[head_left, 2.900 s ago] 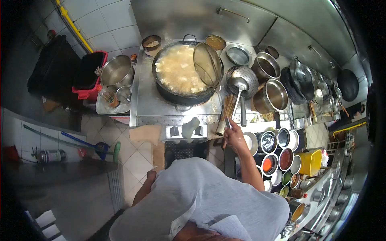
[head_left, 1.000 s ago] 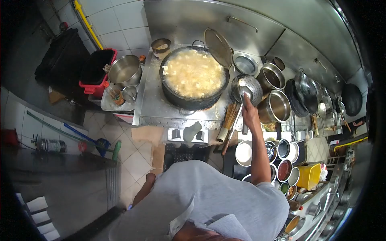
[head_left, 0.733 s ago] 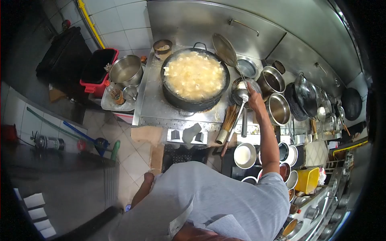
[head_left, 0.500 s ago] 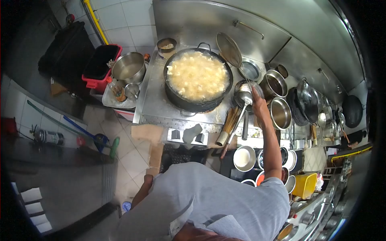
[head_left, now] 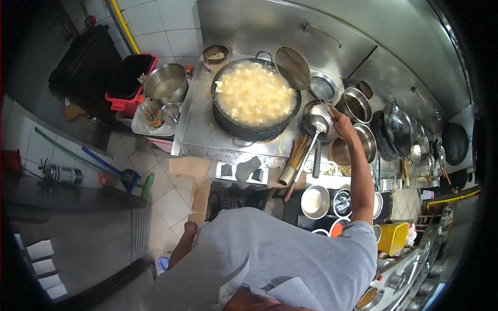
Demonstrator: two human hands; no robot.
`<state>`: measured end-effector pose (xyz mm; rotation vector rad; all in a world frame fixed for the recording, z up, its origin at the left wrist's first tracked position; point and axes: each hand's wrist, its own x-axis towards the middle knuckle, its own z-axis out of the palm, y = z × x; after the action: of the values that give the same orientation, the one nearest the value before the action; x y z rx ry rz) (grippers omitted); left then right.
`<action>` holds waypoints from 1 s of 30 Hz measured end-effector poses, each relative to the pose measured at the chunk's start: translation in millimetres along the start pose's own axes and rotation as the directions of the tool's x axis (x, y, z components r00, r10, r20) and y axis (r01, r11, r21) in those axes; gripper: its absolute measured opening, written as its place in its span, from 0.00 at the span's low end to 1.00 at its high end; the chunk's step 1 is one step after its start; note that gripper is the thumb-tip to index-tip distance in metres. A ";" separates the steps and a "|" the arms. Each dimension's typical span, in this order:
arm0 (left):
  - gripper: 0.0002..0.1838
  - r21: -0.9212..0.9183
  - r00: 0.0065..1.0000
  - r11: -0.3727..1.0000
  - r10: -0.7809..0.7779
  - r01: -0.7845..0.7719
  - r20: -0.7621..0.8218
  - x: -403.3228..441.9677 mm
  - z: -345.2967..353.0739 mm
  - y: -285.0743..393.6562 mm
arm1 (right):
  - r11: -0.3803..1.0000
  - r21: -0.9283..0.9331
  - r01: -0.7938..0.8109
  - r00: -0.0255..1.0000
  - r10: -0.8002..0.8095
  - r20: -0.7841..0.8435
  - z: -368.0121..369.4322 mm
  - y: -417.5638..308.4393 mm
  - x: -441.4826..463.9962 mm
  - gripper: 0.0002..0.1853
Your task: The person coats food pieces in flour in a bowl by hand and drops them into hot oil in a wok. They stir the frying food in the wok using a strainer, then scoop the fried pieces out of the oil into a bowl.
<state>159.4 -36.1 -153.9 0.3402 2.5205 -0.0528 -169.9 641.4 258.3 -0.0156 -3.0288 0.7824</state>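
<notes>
My right hand [head_left: 342, 126] is closed around the handle of a round mesh strainer [head_left: 292, 67]. The strainer's head is tilted, its edge above the far right rim of a large black pot [head_left: 233, 128]. Pale pieces [head_left: 255, 96] bubble in the pot's foaming liquid. Just left of my right hand, a steel ladle [head_left: 317, 122] lies over a perforated skimmer [head_left: 328, 133]. A bamboo brush [head_left: 293, 160] lies beside their handles. My left hand [head_left: 191, 228] hangs low by my side, apart from the stove; its fingers cannot be made out.
Steel pots [head_left: 367, 145] stand to the right of the stove. Several bowls of ingredients, one with white contents [head_left: 315, 202], sit in front of them. At left are a steel pot [head_left: 166, 85], a bottle [head_left: 151, 115] and a red bin [head_left: 118, 105]. A steel wall [head_left: 249, 26] rises behind.
My right hand has shifted right and slightly nearer to me. The strainer's head has moved left and slightly down, now overlapping the pot's rim. My left hand has hardly moved.
</notes>
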 end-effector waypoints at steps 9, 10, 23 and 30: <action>0.10 -0.478 0.995 0.874 -0.101 0.088 -0.001 -6.7 38.7 -9.8 | 0.980 -0.185 0.071 0.997 -0.072 0.005 21.5 5.1 7.2 0.31; 0.10 -0.195 0.984 0.971 0.113 -0.139 -0.138 -6.7 43.2 -11.7 | 0.980 -0.185 0.072 0.997 -0.072 0.006 18.8 6.6 10.2 0.31; 0.03 -0.253 0.993 0.960 -0.111 0.117 0.038 -19.8 57.0 6.3 | 0.857 0.284 -0.430 0.833 0.255 0.491 -17.1 -6.6 21.4 0.30; 0.09 -0.081 0.989 0.994 -0.059 0.071 0.133 -15.9 52.0 10.5 | 0.618 0.494 -0.612 0.712 0.159 0.684 27.0 11.9 17.5 0.32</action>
<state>203.4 -35.5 -187.5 0.2127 2.3957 0.0076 -187.7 639.0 229.1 -0.5989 -2.9749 2.3572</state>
